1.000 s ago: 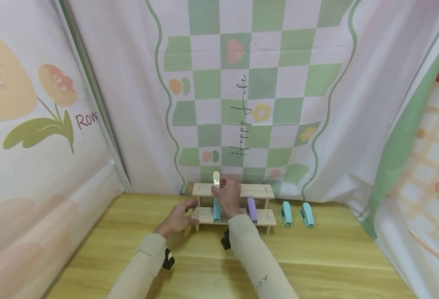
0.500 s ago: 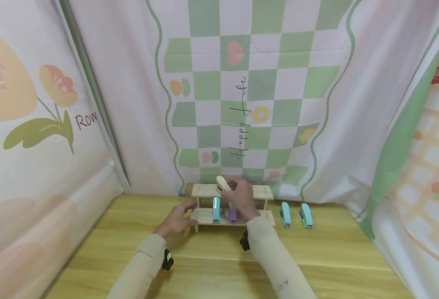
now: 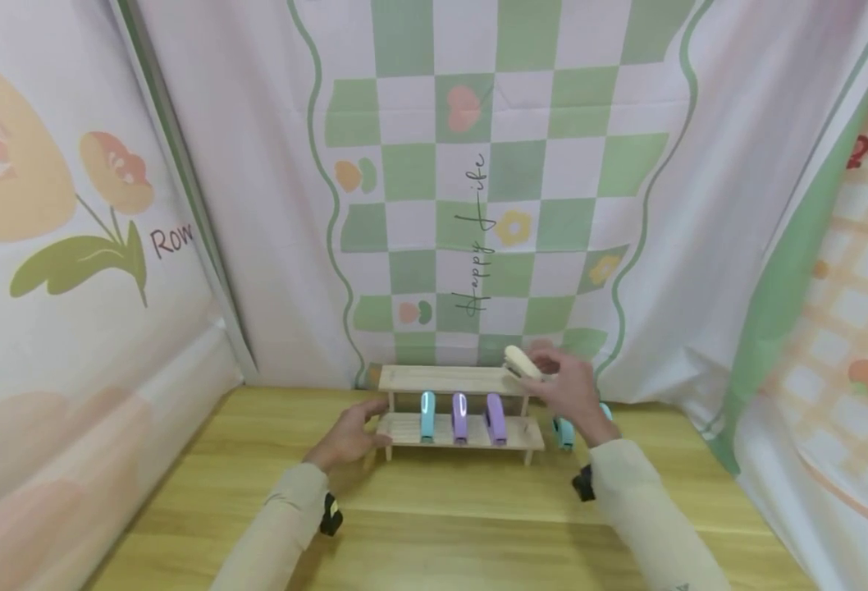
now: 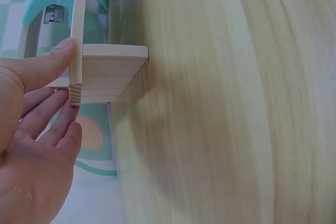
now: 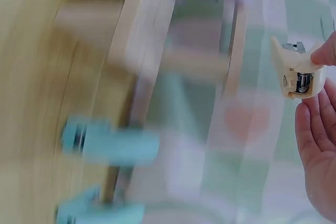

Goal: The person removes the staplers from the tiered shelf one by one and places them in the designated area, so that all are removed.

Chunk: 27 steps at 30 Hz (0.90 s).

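Note:
A two-tier wooden rack (image 3: 404,380) stands at the back of the table. My left hand (image 3: 349,431) pinches the left end of its lower board (image 4: 76,72), thumb on one face and fingers on the other. In my right hand (image 3: 570,390) is a cream stapler (image 3: 521,362), held between thumb and fingers at the upper tier's right end; its underside shows in the right wrist view. The lower tier bears a light blue stapler (image 3: 427,414), a purple stapler (image 3: 459,416) and a second purple stapler (image 3: 496,419), side by side.
Right of the rack, a teal stapler (image 3: 564,433) lies on the wooden table (image 3: 434,525). Another teal stapler (image 3: 606,411) is mostly hidden behind my right hand. A checked cloth (image 3: 511,164) hangs close behind the rack, with printed cloth on both sides.
My right hand has carried the cream stapler rightward along the upper tier, from its left part to its right end, uncovering the purple staplers. My left hand has stayed on the rack.

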### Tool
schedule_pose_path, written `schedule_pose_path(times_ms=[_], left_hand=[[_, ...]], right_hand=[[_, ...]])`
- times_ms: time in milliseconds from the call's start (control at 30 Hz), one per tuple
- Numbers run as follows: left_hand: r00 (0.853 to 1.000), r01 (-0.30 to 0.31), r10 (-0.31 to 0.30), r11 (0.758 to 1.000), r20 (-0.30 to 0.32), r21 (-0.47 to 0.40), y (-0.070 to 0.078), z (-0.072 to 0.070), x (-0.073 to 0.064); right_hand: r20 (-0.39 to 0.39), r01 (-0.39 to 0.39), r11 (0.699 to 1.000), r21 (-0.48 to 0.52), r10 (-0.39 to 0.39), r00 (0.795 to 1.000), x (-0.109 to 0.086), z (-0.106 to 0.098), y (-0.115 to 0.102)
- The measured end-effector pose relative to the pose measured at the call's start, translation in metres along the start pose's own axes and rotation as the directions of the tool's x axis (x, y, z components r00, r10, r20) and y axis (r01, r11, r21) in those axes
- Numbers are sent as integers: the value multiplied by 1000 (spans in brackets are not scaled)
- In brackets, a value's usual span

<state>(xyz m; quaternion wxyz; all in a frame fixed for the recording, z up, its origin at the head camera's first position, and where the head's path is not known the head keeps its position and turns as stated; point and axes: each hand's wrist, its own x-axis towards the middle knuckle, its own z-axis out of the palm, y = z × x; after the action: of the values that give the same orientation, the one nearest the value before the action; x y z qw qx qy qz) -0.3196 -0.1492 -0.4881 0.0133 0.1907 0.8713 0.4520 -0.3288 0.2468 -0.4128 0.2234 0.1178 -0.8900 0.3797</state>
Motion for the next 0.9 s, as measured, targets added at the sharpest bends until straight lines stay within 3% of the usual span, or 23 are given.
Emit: schedule_pose_path(times_ms=[133,267,533,700,800,900], left_hand=[[1000,2,-2,1000,-10,0,2,1,-1],[1000,12,-12,1000,-17,1,5,1,-2],[1000,13,-13,1000,-17,3,6,-1,-1],[1000,7,-7,1000,-13,2,3,-1,1],[1000,1,-1,1000,-5,2,0,0,2],[1000,4,-4,1000,-2,-4,-1,1,2]], right_hand=[[-57,-18,997,-77,14,998,-10,-36,30],[-114,-97,987,-128,82,990,-23,-68,60],[-188,-285,954,-90,265,946,-55,-103,111],[-241,-414,909,33,410,880,-72,-102,134],[-236,-494,866,79,497,835,-81,-98,144],[-215,-547,833,82,550,807,-88,-94,151]])
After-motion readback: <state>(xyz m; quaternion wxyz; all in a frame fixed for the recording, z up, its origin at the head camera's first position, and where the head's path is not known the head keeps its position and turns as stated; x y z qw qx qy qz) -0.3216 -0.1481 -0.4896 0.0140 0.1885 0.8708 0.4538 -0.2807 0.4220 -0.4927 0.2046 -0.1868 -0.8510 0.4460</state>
